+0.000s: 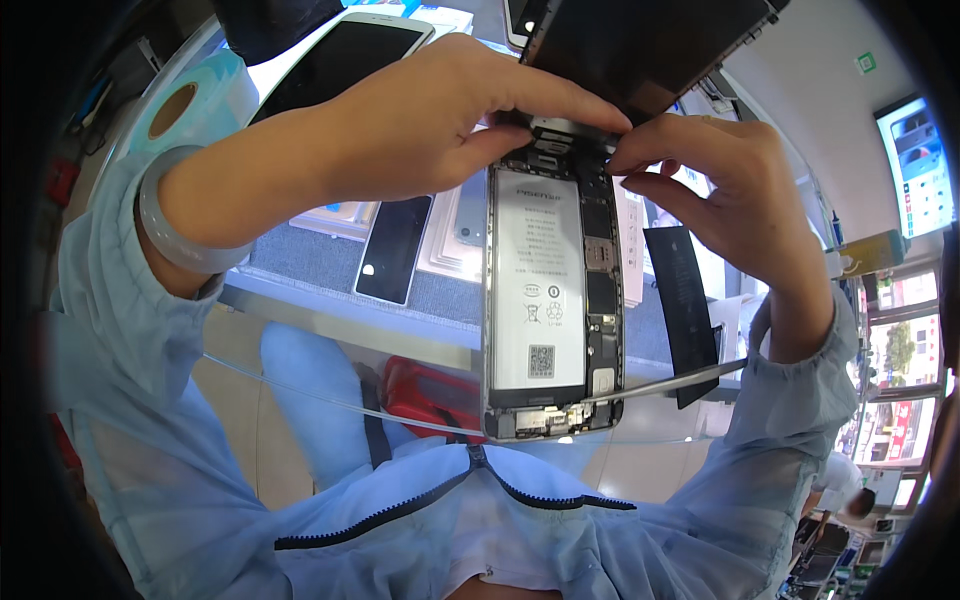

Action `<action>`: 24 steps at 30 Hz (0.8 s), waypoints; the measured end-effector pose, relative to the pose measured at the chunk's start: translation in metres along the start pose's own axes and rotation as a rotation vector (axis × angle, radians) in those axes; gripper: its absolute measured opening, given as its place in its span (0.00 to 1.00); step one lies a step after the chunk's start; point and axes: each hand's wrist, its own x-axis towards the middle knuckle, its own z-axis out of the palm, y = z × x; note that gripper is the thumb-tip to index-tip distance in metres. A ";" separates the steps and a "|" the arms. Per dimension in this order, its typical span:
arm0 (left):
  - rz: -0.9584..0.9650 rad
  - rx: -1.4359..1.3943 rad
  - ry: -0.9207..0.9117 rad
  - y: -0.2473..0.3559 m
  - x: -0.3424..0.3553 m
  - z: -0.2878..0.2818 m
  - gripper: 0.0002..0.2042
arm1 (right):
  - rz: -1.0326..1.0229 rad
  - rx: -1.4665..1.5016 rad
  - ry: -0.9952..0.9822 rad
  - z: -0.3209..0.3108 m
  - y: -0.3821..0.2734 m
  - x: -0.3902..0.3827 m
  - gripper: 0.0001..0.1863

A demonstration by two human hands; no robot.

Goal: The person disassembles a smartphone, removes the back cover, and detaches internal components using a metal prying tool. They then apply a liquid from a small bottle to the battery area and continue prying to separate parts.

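An opened smartphone (603,300) is held up over the counter's near edge, its inner side facing me. A long white battery (540,260) lies in its frame, beside dark circuit parts. The black screen panel (640,50) stands raised from the phone's far end. My left hand (470,115) is closed there, index finger stretched along the screen's lower edge and thumb by the top of the body. My right hand (715,185) pinches at the far right corner, where screen and body meet. The fingers partly hide that joint.
A white-framed phone (345,60) and a roll of clear film (205,105) lie at the far left. Another phone (396,250) lies on the grey mat (310,262). A black flat panel (683,310) is at the right. A red bag (430,395) sits below the counter.
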 end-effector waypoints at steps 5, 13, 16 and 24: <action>0.039 0.064 0.047 0.000 -0.001 -0.002 0.23 | 0.055 -0.020 0.036 0.011 -0.003 0.007 0.10; 0.019 0.036 0.062 0.000 -0.001 0.001 0.22 | 0.145 0.072 0.005 0.016 -0.009 0.004 0.09; 0.020 0.028 0.060 0.000 -0.001 0.001 0.22 | 0.156 0.065 0.015 0.016 -0.012 0.003 0.09; -0.001 0.011 0.043 0.000 -0.001 0.000 0.22 | -0.015 -0.222 0.019 0.022 -0.017 -0.002 0.10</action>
